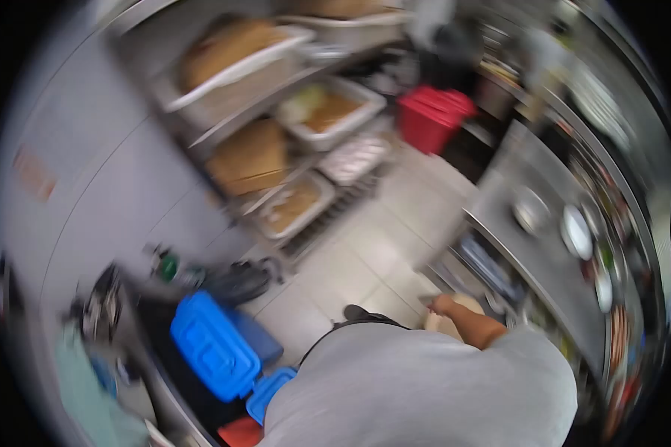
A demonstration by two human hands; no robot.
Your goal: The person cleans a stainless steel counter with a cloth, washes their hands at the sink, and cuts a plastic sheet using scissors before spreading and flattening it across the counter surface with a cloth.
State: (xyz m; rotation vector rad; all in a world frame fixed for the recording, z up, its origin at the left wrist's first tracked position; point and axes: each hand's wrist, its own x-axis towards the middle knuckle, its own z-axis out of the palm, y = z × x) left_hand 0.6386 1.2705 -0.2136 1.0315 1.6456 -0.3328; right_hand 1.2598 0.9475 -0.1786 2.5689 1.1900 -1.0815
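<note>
My right hand is low beside my body, at the end of a bent bare forearm. Its fingers look curled, with a small greyish shape at their tip that blur keeps me from naming. Behind the hand and forearm shows a pale beige rounded object; whether I grip it or it only lies behind, I cannot tell. My left hand is out of view, and my grey shirt fills the bottom of the picture.
A steel counter with a bowl and white dishes runs along the right. Shelves hold trays and a cardboard box. A red bin stands ahead. Blue lidded tubs are at lower left. Tiled floor lies between.
</note>
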